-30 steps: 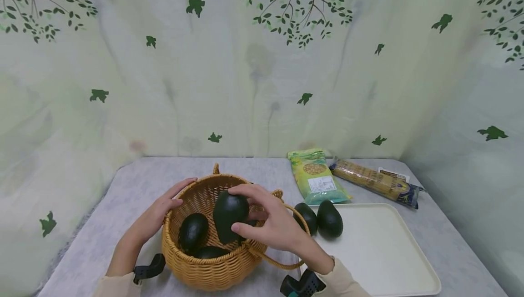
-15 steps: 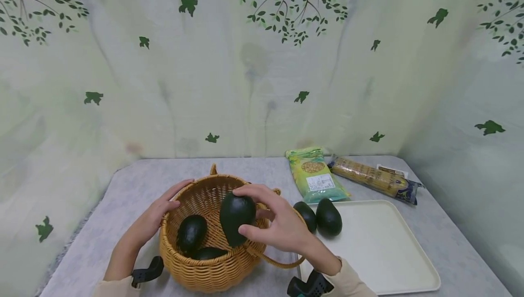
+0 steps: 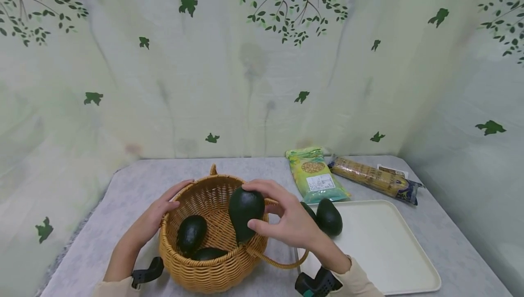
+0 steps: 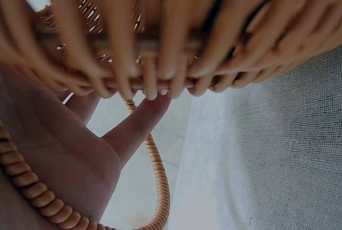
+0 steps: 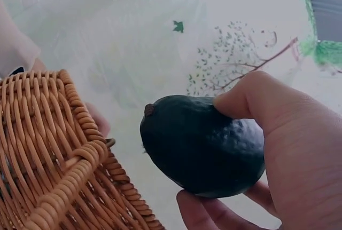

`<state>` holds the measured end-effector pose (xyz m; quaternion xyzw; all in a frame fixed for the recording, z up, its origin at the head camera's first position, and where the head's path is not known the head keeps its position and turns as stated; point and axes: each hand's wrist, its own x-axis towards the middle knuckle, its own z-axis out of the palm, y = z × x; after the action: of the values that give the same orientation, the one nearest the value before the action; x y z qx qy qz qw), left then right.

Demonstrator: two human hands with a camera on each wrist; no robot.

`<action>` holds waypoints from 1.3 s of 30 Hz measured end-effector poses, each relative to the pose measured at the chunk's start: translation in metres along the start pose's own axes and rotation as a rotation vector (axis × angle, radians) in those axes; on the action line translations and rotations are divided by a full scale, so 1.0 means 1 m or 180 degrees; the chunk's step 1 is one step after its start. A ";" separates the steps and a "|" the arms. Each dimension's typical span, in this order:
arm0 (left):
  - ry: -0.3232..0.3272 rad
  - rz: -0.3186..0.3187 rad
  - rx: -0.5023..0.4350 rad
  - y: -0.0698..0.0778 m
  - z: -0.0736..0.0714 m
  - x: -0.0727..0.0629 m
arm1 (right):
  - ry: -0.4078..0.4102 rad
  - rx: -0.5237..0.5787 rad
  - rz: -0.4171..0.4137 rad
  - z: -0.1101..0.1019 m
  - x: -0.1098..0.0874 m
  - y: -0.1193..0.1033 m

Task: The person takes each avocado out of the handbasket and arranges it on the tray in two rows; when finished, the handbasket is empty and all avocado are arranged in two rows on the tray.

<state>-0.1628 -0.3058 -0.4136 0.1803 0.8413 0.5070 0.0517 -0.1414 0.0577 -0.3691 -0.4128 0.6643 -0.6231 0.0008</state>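
My right hand (image 3: 292, 222) grips a dark green avocado (image 3: 246, 210) between thumb and fingers over the right side of the wicker basket (image 3: 200, 273). In the right wrist view the held avocado (image 5: 195, 150) lies sideways, its stem end toward the basket wall (image 5: 48, 134). Two more avocados are inside: one at the left (image 3: 192, 233), another low by the front wall (image 3: 209, 254). With fairly straight fingers, my left hand (image 3: 152, 217) rests against the basket's left rim. The left wrist view has a finger (image 4: 141, 120) touching the basket's wicker side (image 4: 176, 43).
Right of the basket lies a white tray (image 3: 376, 251), with an avocado (image 3: 329, 217) on its left end and another (image 3: 308, 210) partly hidden behind my hand. A yellow-green bag (image 3: 317, 176) and a long pasta-like packet (image 3: 372, 178) lie behind. The basket's handle (image 3: 282, 266) hangs toward the tray.
My right hand has carried the gripped avocado rightward, from over the basket's middle to its right rim. The left hand keeps its place on the rim.
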 end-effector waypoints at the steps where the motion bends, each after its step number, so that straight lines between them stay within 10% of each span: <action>1: -0.0004 0.0003 -0.0003 0.000 0.000 0.000 | 0.0008 -0.0003 0.0017 -0.002 -0.001 -0.001; 39: -0.0003 0.0089 0.0000 -0.003 -0.001 0.001 | 0.0314 -0.0692 0.0457 -0.067 -0.049 -0.007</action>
<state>-0.1646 -0.3077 -0.4162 0.1923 0.8387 0.5076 0.0451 -0.1396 0.1408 -0.3740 -0.3308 0.7550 -0.5653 -0.0320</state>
